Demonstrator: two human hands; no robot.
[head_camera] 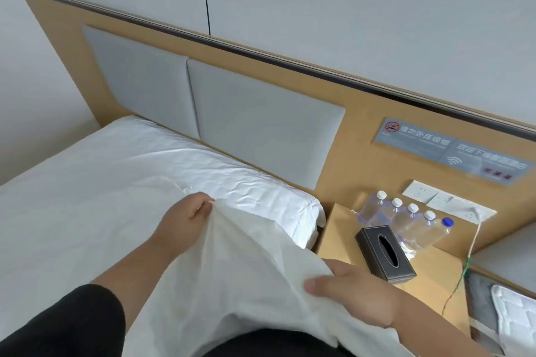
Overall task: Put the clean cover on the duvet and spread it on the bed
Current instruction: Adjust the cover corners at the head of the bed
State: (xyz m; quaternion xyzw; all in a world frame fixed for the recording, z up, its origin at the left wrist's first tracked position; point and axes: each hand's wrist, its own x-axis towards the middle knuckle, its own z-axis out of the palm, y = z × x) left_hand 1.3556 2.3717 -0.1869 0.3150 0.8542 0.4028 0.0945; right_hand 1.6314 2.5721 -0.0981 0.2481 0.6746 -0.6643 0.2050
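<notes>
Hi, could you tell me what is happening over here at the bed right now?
A person is making the bed. Both hands hold a white duvet cover lifted over the near edge of the bed: the left hand pinches a raised fold of it, and the right hand grips it nearer the bedside table. The fabric is bunched, not yet spread. A pillow lies at the headboard. On the table stand a black tissue box and several water bottles.
</notes>
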